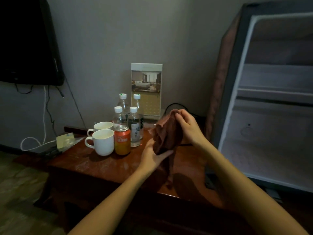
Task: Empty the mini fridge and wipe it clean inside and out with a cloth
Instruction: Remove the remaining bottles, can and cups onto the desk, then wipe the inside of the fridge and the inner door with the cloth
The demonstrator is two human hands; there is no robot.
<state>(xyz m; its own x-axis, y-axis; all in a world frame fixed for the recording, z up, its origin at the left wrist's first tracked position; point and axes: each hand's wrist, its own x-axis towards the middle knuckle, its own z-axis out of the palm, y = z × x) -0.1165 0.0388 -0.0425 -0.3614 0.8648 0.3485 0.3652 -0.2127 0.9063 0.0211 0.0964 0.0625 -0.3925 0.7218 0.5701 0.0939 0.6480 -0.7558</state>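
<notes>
**Forearms over desk, cloth held between both hands, fridge open at right**

Head view. Both forearms come in from the bottom edge and meet over the right half of the desk (pixel 105 165). The right hand (pixel 187 128) sits higher, fingers curled, pinching the top of the brown cloth (pixel 166 136). The left hand (pixel 152 155) sits lower, fingers nearly straight under the bunched lower part, supporting it rather than gripping. The hands are close together and joined only by the cloth. The cloth's long axis runs roughly vertical, and a thin tail hangs below the left hand toward the desk's front edge.

The mini fridge (pixel 271 99) is at the desk's right edge, cavity facing the camera. The shelves look bare, and its door is out of frame. I cannot tell whether it stands on the desk or beside it.

Four water bottles (pixel 133 126), a can (pixel 122 140) and two mugs (pixel 103 142) are grouped near the back-left of the desk, with a brochure stand (pixel 146 89) against the wall behind them.

Judgement: emptying looks done and wiping is next. The fridge lies to the right of the hands, so the right hand is nearer and already has the firm grip. The cloth probably needs bunching first, or the tail will drag.
</notes>
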